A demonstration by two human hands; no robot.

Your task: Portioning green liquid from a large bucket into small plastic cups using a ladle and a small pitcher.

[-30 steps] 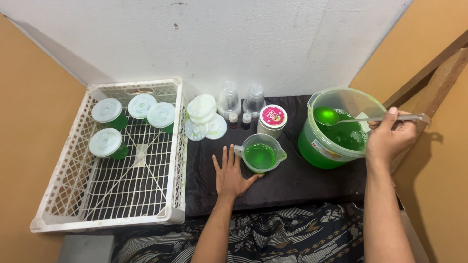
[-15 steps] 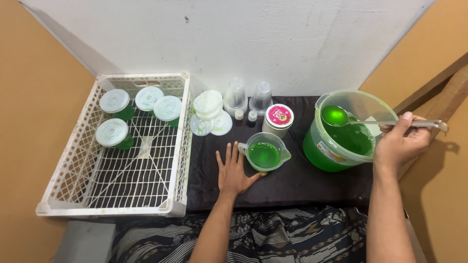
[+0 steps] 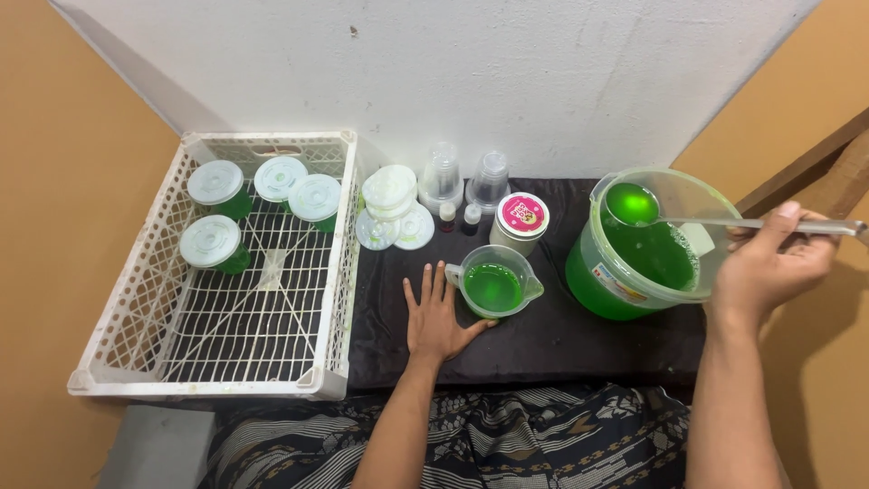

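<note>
Soft, even light falls from above and leaves the white plaster wall bright without glare. Shadows are faint and short on the dark cloth-covered tabletop. The translucent green plastic bucket glows. Focus is sharp throughout; straight lines bow slightly at the edges.

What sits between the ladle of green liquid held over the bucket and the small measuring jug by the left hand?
Nothing visible. The ladle, held by the right hand, hangs over the green bucket; only the bucket's near rim and bare black cloth separate it from the jug. The left hand lies flat beside the jug.
</note>
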